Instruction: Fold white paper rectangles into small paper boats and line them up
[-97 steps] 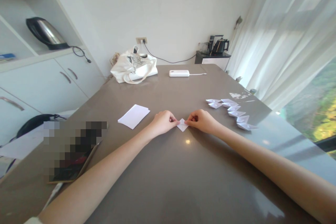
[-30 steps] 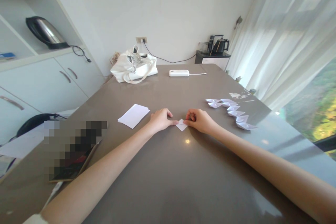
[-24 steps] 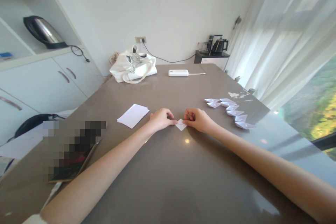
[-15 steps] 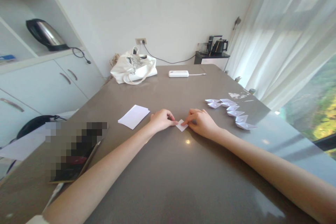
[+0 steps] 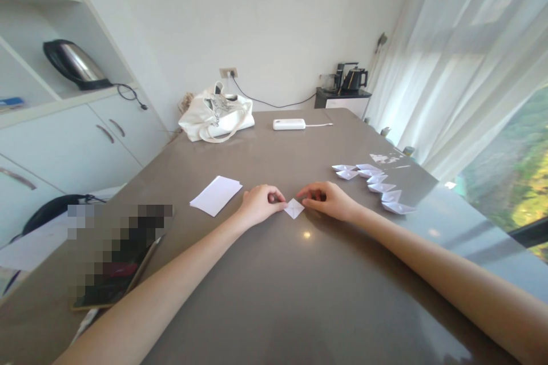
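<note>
A small folded paper square (image 5: 294,209), turned like a diamond with crease lines on it, lies on the table between my hands. My left hand (image 5: 262,204) has its thumb and forefinger closed on the paper's left corner. Just off the right corner is my right hand (image 5: 327,199), thumb and forefinger apart with nothing visible between them. To the right, several folded white paper boats (image 5: 381,187) stand in a crooked line. A stack of white paper sheets (image 5: 216,195) lies to the left of my left hand.
On the brown table (image 5: 257,296), a white bag (image 5: 218,117) and a white power bank (image 5: 289,124) with a short cable lie at the far side. A tablet-like device (image 5: 124,262), partly pixelated, is at the left. Paper scraps (image 5: 385,158) lie near the right edge.
My right fingers have come off the paper and moved slightly right, showing more of its creased face. My left hand stays at the left corner. The view has tilted a little.
</note>
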Tool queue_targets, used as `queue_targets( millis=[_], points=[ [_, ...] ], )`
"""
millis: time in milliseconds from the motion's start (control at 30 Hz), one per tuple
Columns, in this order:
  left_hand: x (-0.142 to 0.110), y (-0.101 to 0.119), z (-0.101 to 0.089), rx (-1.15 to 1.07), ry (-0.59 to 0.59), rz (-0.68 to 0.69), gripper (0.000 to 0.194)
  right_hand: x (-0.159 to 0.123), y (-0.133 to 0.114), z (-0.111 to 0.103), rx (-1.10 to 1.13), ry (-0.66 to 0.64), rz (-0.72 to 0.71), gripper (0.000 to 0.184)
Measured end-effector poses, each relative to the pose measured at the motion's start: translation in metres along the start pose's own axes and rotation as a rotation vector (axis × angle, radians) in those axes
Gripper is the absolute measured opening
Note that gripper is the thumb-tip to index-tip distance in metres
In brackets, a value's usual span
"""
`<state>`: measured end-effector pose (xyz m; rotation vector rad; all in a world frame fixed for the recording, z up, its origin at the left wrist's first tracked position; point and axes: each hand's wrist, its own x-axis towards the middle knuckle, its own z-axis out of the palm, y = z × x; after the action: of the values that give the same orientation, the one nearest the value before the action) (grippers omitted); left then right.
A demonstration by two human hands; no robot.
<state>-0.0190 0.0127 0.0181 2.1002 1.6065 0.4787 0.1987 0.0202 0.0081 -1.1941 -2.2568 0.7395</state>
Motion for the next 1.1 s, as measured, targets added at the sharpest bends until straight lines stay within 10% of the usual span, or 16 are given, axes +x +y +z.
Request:
queue_targets(
  millis=[800, 1100],
  points=[
    [-0.003, 0.001, 0.006, -0.379, -0.08, 0.129, 0.025, -0.005, -0.01, 0.013, 0.241, 0.154, -0.055, 0.02],
    [-0.01, 0.006, -0.001, 0.09, 0.184, 0.55, 0.016, -0.01, -0.013, 0.003, -0.203, 0.188, -0.278, 0.014]
  ],
)
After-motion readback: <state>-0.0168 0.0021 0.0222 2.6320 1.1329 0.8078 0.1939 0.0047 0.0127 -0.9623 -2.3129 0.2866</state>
